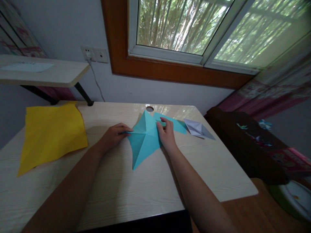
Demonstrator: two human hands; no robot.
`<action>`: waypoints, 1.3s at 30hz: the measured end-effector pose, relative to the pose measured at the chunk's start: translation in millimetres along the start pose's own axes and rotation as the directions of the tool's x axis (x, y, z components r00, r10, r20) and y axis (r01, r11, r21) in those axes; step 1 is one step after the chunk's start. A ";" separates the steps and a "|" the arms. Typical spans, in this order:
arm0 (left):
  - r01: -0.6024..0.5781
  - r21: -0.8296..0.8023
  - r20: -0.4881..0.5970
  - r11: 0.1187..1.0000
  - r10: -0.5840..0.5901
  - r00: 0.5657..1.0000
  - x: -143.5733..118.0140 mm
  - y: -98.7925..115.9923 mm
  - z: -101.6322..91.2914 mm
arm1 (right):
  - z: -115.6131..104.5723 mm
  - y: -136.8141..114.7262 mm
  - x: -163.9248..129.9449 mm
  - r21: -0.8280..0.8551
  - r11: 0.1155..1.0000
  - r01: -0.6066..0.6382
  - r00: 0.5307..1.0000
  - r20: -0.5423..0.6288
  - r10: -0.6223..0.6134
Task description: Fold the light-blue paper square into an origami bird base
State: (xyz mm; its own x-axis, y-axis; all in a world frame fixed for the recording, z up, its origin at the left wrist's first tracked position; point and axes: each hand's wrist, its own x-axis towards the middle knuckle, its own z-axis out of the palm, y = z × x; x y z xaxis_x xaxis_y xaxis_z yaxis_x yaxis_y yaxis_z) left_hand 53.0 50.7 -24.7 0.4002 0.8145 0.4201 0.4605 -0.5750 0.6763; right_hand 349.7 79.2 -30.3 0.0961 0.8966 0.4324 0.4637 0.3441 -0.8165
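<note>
A partly folded turquoise paper [143,139] lies in the middle of the pale wooden table [136,191], creased into raised triangular flaps. My left hand [114,136] pinches its left corner between fingertips. My right hand [166,134] presses on its right flap, fingers curled over the edge. A turquoise flap [176,124] stretches out to the right behind my right hand.
A yellow paper sheet [51,134] lies flat at the table's left. A white folded paper figure [198,128] sits to the right. A cable hole [150,108] is at the table's far edge. A raised shelf [43,72] stands back left; dark bedding [252,142] lies right.
</note>
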 end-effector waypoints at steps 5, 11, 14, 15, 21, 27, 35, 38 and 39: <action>0.087 -0.058 -0.052 0.995 -0.090 0.995 1.5 7.5 -5.7 | -4.3 -10.2 -4.1 -0.039 0.970 0.242 0.955 0.186 -0.231; 0.187 -0.070 -0.134 0.980 -0.195 0.972 2.2 4.4 -9.3 | -12.3 -16.5 -5.1 -0.067 0.886 0.459 0.797 0.472 -0.377; 0.225 -0.088 -0.180 0.970 -0.237 0.955 2.5 -0.4 -10.2 | -11.8 -15.8 -5.2 -0.053 0.878 0.476 0.760 0.527 -0.380; 0.243 -0.091 -0.186 0.966 -0.256 0.949 2.6 -1.4 -10.5 | -11.0 -15.6 -5.5 -0.050 0.883 0.467 0.760 0.532 -0.372; 0.295 -0.112 -0.163 0.949 -0.310 0.937 3.8 0.1 -10.4 | -6.9 -19.4 -8.6 -0.037 0.928 0.370 0.783 0.551 -0.290; 0.258 -0.045 -0.159 0.965 -0.262 0.952 5.9 1.5 -6.3 | -6.7 -21.2 -9.7 -0.045 0.943 0.330 0.799 0.546 -0.253; 0.048 0.171 -0.112 0.984 -0.030 0.993 3.6 4.2 2.8 | -6.7 -28.5 -8.1 0.011 0.912 0.409 0.749 0.567 -0.343; -0.026 0.186 -0.080 0.982 0.042 0.996 4.0 11.5 7.9 | -5.9 -31.0 -8.9 0.027 0.897 0.441 0.735 0.564 -0.378; -0.037 0.190 -0.076 0.981 0.052 0.996 4.2 15.1 9.8 | -5.5 -31.5 -9.3 0.030 0.892 0.451 0.728 0.565 -0.388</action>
State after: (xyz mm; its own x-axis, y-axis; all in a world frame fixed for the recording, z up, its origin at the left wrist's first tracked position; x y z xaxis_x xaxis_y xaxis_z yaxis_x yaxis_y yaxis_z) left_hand 69.4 44.7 -18.6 0.3619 0.7869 0.4998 0.5878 -0.6088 0.5329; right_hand 339.1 58.5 -6.5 -0.6073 0.6773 0.4153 0.4302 0.7198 -0.5448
